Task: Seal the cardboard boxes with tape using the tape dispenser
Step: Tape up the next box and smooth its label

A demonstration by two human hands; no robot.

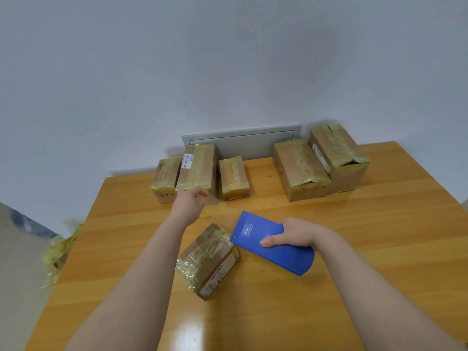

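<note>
Over the wooden table's (379, 236) left half, the left hand (188, 205) reaches toward the rear row of taped boxes (196, 168), fingers curled; whether they pinch a clear strip I cannot tell. The small tape-wrapped cardboard box (209, 259) lies skewed mid-table, probably turned for sealing, and the right hand (291, 235) grips the flat blue plastic tape dispenser (266, 245) just beside it.

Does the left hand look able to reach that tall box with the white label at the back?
Probably yes: the left hand hovers just before the tall labelled box, with nothing standing between them. The right hand grips the blue tape dispenser, off to the side.
</note>
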